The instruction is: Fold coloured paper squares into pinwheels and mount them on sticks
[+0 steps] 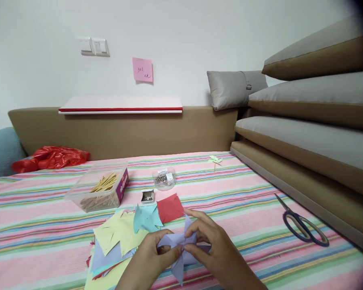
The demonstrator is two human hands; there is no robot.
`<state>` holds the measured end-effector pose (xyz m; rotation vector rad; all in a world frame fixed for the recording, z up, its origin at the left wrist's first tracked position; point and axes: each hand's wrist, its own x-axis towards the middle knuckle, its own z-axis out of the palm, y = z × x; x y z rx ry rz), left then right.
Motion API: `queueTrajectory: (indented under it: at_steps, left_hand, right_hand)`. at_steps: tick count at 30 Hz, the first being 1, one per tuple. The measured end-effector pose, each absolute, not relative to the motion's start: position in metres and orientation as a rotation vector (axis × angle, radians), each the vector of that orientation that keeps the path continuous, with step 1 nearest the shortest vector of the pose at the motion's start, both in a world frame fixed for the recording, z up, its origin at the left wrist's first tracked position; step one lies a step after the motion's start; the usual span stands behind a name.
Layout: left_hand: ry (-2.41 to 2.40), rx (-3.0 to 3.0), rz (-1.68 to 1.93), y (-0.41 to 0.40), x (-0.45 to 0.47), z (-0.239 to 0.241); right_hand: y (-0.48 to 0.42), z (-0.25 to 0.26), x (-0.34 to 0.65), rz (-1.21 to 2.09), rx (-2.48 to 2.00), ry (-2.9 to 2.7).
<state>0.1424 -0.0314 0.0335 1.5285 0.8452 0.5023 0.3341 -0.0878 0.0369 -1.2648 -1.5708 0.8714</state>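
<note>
A purple paper pinwheel [178, 268] is between my two hands, its folded points gathered toward the middle. My left hand [153, 255] is closed on its left side, with the thumb pressed near the centre. From the right, my right hand [213, 245] pinches the paper at the centre between thumb and fingers. Whether a pin sits under the fingertips is hidden. Just beyond the hands lie a red paper square [170, 208] and a blue cut paper square [147, 218]. Yellow cut papers [117, 233] top a pile of coloured sheets beside my left hand.
A clear plastic box [99, 187] holds many thin wooden sticks. Near it are a small open box of metal pins [147, 196] and a round clear container [164, 179]. Scissors [302, 227] lie at right; a green pinwheel [214, 160] lies farther back. Stacked cushions [314, 125] border the right.
</note>
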Motion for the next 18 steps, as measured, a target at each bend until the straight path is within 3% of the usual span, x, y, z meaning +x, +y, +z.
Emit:
queueTrajectory:
  at_steps: [18]
  left_hand:
    - [0.892,1.537,0.514,-0.0285,0.1457,0.0362]
  right_hand:
    - [-0.0929,0.0438,0.338,0.778,-1.293,-1.768]
